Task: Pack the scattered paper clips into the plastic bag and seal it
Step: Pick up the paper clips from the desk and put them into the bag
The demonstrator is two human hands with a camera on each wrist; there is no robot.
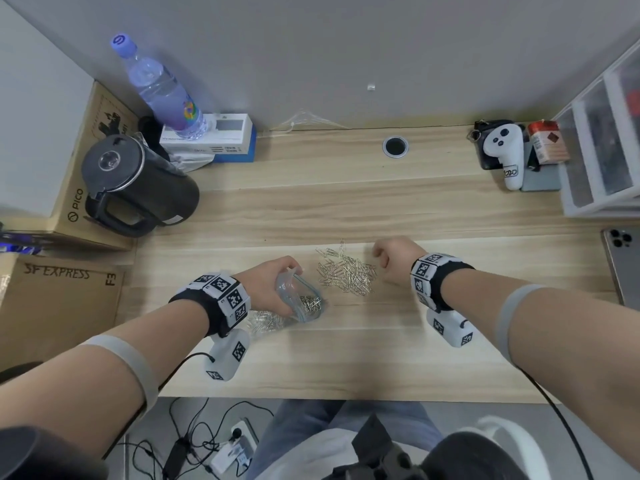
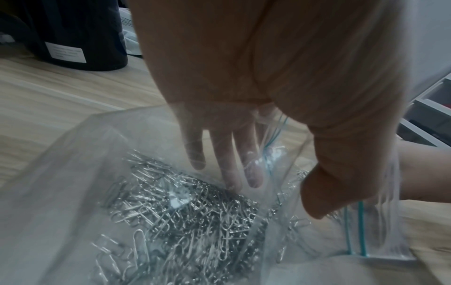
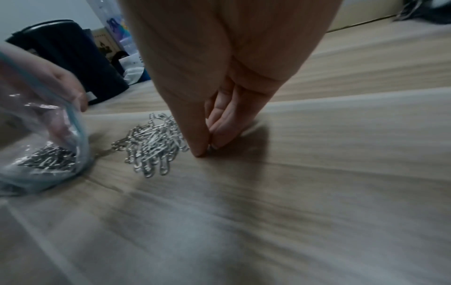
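Note:
A clear zip bag [image 1: 300,301] with a blue seal strip lies on the wooden desk [image 1: 346,358], partly filled with silver paper clips [image 2: 183,217]. My left hand [image 1: 285,289] grips the bag's mouth and holds it wide, fingers [image 2: 229,154] behind the plastic and thumb [image 2: 329,183] over the rim. A loose pile of paper clips [image 1: 346,271] lies just right of the mouth. My right hand [image 1: 377,255] sits at the pile's right edge. Its thumb and fingertips [image 3: 219,138] are pinched together on the desk top on what looks like a clip [image 3: 209,150].
A black kettle [image 1: 138,188], a water bottle [image 1: 159,84] on a white box and cardboard boxes [image 1: 59,299] crowd the left. At the right are a white controller [image 1: 505,150], plastic drawers [image 1: 606,133] and a phone [image 1: 623,265]. A cable hole [image 1: 395,146] lies behind.

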